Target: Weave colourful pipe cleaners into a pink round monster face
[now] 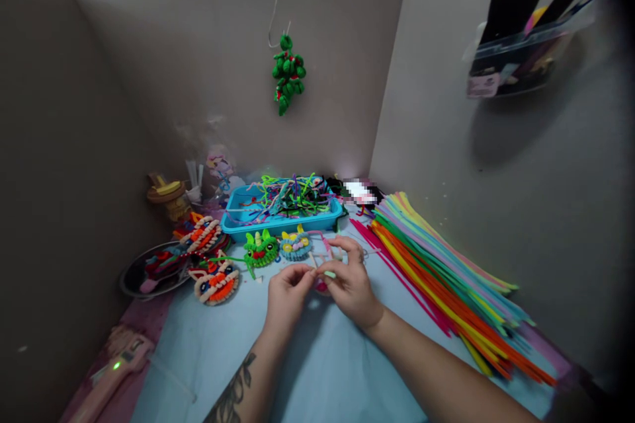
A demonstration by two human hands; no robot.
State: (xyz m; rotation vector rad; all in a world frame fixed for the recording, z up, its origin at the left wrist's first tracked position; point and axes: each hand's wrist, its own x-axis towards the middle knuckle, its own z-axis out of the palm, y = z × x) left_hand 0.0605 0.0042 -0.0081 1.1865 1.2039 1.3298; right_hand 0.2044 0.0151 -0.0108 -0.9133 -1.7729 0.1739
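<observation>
Over the middle of the blue work surface, my left hand [290, 294] and my right hand [354, 281] meet, thumbs and fingers pinched together. Between them is a small piece of pink and pale pipe cleaners [322, 286], partly covered by the fingers. Pale and pink stems stick up beyond the fingertips. Just past my hands sit a light-blue pipe-cleaner animal face [296, 246] and a green one [261, 249]. Orange-and-cream faces [217, 283] lie farther left.
A blue tray [282, 227] of tangled pipe cleaners stands behind. Bundles of long coloured pipe cleaners [436, 277] lie right. At left are a round bowl [129, 285] and a pink glue gun [116, 370]. Grey partitions enclose the desk; a green ornament [286, 73] hangs at the back.
</observation>
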